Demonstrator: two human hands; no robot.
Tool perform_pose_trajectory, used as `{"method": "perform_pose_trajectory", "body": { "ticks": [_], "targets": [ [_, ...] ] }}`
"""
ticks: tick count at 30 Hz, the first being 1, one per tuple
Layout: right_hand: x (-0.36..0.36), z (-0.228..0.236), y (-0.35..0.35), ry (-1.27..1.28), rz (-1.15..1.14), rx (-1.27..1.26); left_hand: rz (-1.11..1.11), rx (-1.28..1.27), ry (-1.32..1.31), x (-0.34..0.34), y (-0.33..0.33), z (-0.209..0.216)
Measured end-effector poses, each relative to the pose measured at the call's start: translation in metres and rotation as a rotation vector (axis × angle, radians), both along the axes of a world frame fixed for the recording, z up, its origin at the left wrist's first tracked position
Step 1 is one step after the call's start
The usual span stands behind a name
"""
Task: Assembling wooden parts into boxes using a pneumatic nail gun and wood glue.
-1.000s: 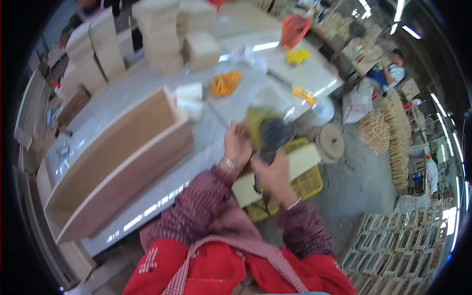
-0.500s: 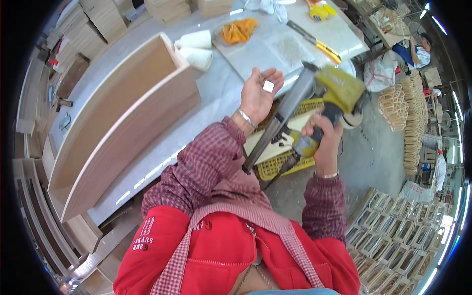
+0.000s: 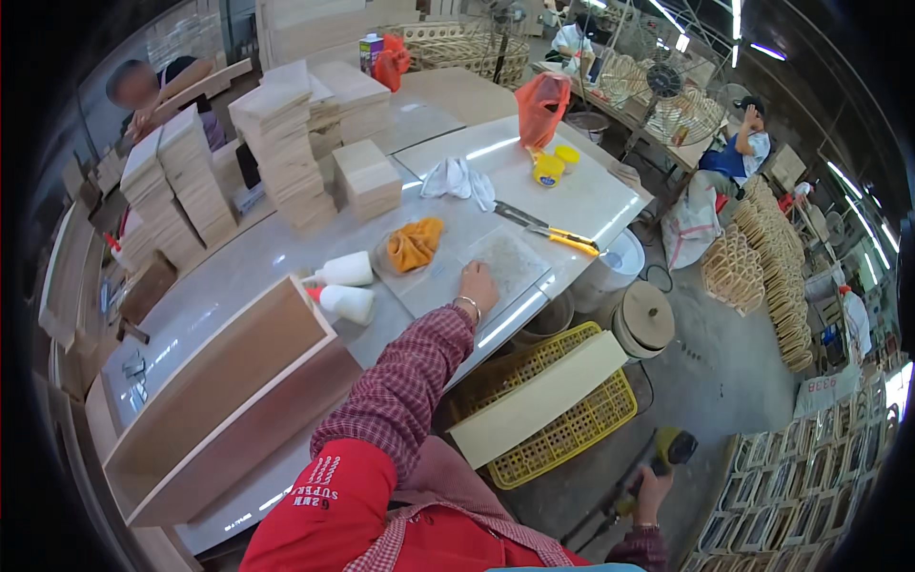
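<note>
My left hand [image 3: 479, 289] reaches over the table and rests on a clear board [image 3: 496, 257] scattered with small bits. Its fingers are curled down, and what they hold, if anything, is hidden. Low at the right, beside the table, my right hand [image 3: 652, 494] grips a yellow-green and black nail gun [image 3: 675, 445], which hangs over the floor. An open-topped wooden box [image 3: 257, 443] lies along the table's near left. Between it and my left hand are white glue bottles [image 3: 345, 270] and an orange cloth [image 3: 415, 243] in a bowl.
A yellow crate [image 3: 610, 405] with a pale board [image 3: 543, 396] across it stands by the table. A yellow cutter knife [image 3: 572, 240], yellow tape [image 3: 548, 170] and white gloves [image 3: 457, 181] lie farther back. Wood panel stacks [image 3: 281, 143] rise behind; other people [image 3: 739, 157] sit beyond.
My left hand, palm up with a small white square before, has moved forward and turned down onto the board. My right hand has lowered the nail gun to the right. The view has tilted up.
</note>
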State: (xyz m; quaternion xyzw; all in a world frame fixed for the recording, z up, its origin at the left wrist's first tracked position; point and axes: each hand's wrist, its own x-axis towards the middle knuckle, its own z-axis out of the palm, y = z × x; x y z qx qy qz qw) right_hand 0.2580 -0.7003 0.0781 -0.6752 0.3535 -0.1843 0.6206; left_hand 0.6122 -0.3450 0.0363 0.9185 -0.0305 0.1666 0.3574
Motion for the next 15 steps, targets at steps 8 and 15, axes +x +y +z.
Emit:
{"method": "perform_pose_trajectory", "body": {
  "ticks": [8, 15],
  "targets": [
    [-0.071, -0.075, -0.104, 0.265, -0.234, -0.277, 0.133, 0.265, -0.347, 0.037, 0.044, -0.002],
    [-0.109, -0.107, -0.119, 0.358, -0.481, 0.001, 0.145, 0.703, -0.209, 0.017, 0.074, 0.008]
  ]
}}
